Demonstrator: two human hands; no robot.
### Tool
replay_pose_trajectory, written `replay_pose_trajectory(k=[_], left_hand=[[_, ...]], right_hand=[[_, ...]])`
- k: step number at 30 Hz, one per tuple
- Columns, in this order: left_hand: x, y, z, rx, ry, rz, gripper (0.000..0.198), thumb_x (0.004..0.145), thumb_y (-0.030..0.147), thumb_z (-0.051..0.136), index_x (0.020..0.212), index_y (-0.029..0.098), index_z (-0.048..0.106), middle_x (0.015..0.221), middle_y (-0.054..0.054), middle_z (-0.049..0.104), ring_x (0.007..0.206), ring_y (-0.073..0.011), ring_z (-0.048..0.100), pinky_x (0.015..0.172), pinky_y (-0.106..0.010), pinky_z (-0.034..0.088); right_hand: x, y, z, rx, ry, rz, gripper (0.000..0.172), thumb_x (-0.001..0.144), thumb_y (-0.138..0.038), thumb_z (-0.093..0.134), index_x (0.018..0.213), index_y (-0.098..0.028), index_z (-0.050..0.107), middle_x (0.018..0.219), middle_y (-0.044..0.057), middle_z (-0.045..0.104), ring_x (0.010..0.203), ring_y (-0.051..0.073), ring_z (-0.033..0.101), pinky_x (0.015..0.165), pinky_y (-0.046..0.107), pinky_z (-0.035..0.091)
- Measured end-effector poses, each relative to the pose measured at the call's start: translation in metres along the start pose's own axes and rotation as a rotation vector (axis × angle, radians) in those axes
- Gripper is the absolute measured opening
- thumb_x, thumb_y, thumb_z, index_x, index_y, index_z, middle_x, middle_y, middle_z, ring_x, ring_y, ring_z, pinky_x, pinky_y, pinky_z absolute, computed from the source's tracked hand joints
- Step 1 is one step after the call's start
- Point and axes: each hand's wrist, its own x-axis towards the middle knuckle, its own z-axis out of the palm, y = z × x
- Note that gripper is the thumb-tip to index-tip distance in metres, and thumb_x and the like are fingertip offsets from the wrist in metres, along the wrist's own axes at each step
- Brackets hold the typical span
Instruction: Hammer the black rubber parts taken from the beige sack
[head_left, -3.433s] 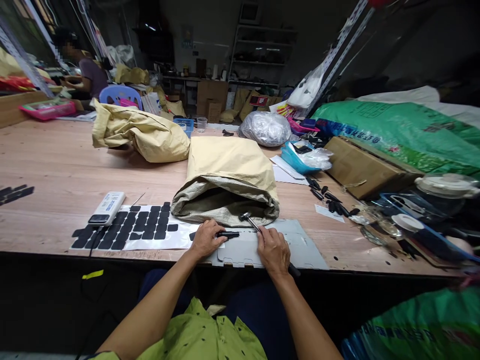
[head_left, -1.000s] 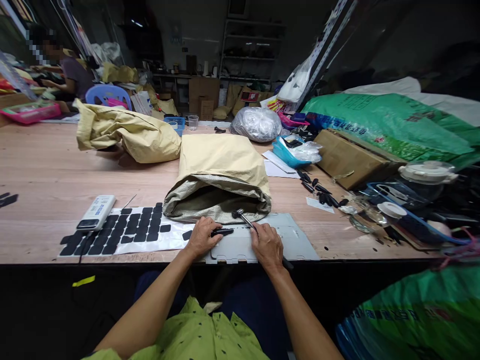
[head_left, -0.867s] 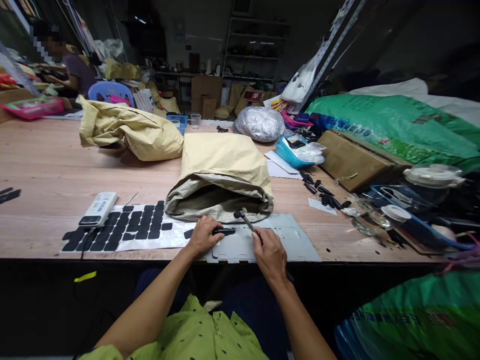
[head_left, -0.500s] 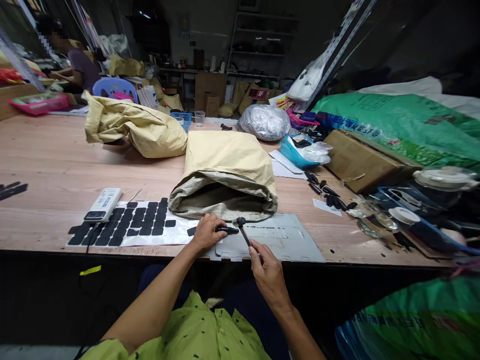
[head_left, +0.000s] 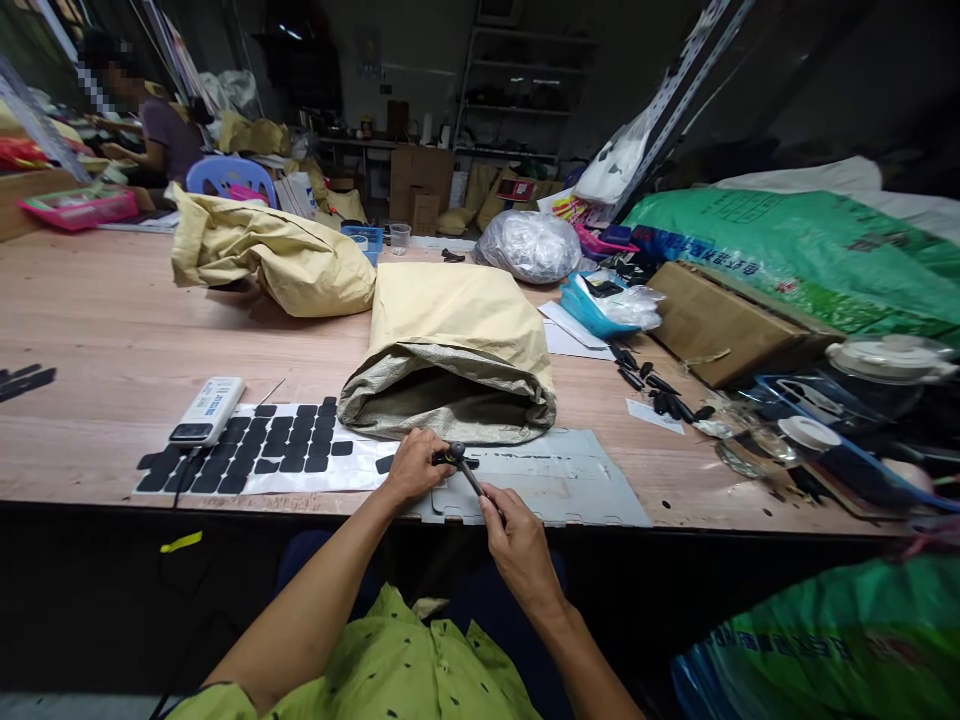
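Observation:
My left hand (head_left: 414,466) rests on the grey board (head_left: 555,490) at the table's front edge. Its fingers pinch a slim black piece (head_left: 472,463) lying flat, its exact kind unclear. In my right hand (head_left: 516,540) is a small hammer (head_left: 472,480), gripped by its metal handle. The dark hammer head is over the black piece, close to my left fingertips; whether they touch I cannot tell. Just beyond my hands lies a cream woven sack (head_left: 457,310), its grey-lined mouth facing me. Left of my left hand is a white sheet of black stickers (head_left: 292,440).
A white corded device (head_left: 210,408) sits on the sticker sheet's left part. Another cream sack (head_left: 300,260) lies behind. At right are loose black pieces (head_left: 664,400), a cardboard box (head_left: 735,320) and clear containers (head_left: 810,430). A co-worker (head_left: 169,135) sits far left.
My right hand has moved left with the hammer, bringing its head from the far end of the black piece nearer my left fingers. My left hand stays about where it was.

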Motion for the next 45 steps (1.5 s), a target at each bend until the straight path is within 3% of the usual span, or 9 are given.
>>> replay_pose_trajectory(k=[5,11,16,25,28,31,38,42,45], left_hand=[[0.000,0.000,0.002,-0.005,0.018,0.003,0.018,0.077,0.028,0.072,0.095,0.025,0.073,0.090,-0.001,0.064,0.091,-0.0212,0.051,0.084,-0.034,0.039],[-0.001,0.004,-0.001,0.011,0.017,0.000,0.018,0.076,0.031,0.072,0.092,0.023,0.072,0.090,-0.002,0.063,0.091,-0.0217,0.051,0.083,-0.034,0.040],[-0.002,0.004,-0.001,0.009,0.006,0.001,0.018,0.076,0.032,0.072,0.091,0.024,0.072,0.090,-0.002,0.063,0.091,-0.0213,0.051,0.083,-0.034,0.040],[-0.008,0.009,-0.018,-0.030,-0.132,0.053,0.019,0.074,0.034,0.077,0.091,0.025,0.075,0.097,-0.002,0.063,0.098,-0.0226,0.052,0.089,-0.037,0.040],[-0.028,0.009,-0.024,-0.062,-0.255,0.159,0.021,0.068,0.033,0.083,0.088,0.028,0.077,0.123,-0.004,0.060,0.117,-0.0272,0.049,0.102,-0.043,0.036],[-0.058,0.008,-0.022,0.024,-0.341,0.252,0.025,0.063,0.032,0.086,0.086,0.030,0.078,0.153,-0.002,0.038,0.140,-0.0364,0.030,0.114,-0.054,0.021],[-0.090,0.002,-0.001,0.302,-0.216,0.343,0.017,0.066,0.018,0.080,0.082,0.022,0.076,0.163,-0.001,0.014,0.146,-0.0377,0.019,0.119,-0.058,0.011],[-0.091,0.004,-0.001,0.283,-0.232,0.342,0.018,0.066,0.022,0.079,0.083,0.023,0.077,0.163,0.001,0.015,0.146,-0.0389,0.019,0.119,-0.059,0.010],[-0.085,0.009,-0.008,0.143,-0.202,0.284,0.012,0.067,0.028,0.080,0.079,0.025,0.076,0.157,0.000,0.033,0.142,-0.0367,0.029,0.117,-0.057,0.019]], right_hand=[[0.012,0.012,-0.008,-0.089,0.025,-0.017,0.032,0.094,-0.034,0.044,0.108,-0.020,0.069,0.097,0.007,0.069,0.089,0.019,0.064,0.080,0.030,0.050],[0.051,0.043,-0.024,-0.572,0.200,-0.059,0.031,0.094,-0.028,0.044,0.112,-0.018,0.068,0.094,0.008,0.066,0.083,0.019,0.056,0.071,0.031,0.040],[0.059,0.065,-0.014,-0.783,0.255,-0.084,0.026,0.092,-0.025,0.050,0.110,-0.019,0.068,0.089,0.007,0.062,0.081,0.019,0.048,0.068,0.031,0.032],[0.056,0.065,-0.008,-0.794,0.310,-0.071,0.025,0.091,-0.026,0.053,0.110,-0.020,0.068,0.090,0.005,0.061,0.082,0.018,0.046,0.071,0.030,0.029],[0.057,0.064,-0.008,-0.794,0.311,-0.060,0.025,0.091,-0.026,0.053,0.109,-0.020,0.068,0.090,0.005,0.062,0.081,0.018,0.047,0.071,0.030,0.029],[0.056,0.063,-0.008,-0.792,0.309,-0.057,0.025,0.091,-0.026,0.053,0.110,-0.020,0.068,0.090,0.005,0.062,0.082,0.018,0.047,0.071,0.031,0.030],[0.056,0.064,-0.008,-0.797,0.316,-0.066,0.025,0.091,-0.026,0.053,0.109,-0.020,0.069,0.090,0.005,0.062,0.082,0.018,0.047,0.072,0.030,0.030],[0.056,0.066,-0.008,-0.788,0.331,-0.073,0.025,0.091,-0.026,0.053,0.109,-0.019,0.069,0.089,0.005,0.061,0.082,0.018,0.047,0.072,0.030,0.030],[0.055,0.067,-0.007,-0.782,0.327,-0.071,0.025,0.091,-0.025,0.053,0.109,-0.019,0.069,0.090,0.005,0.061,0.083,0.018,0.047,0.072,0.030,0.031]])
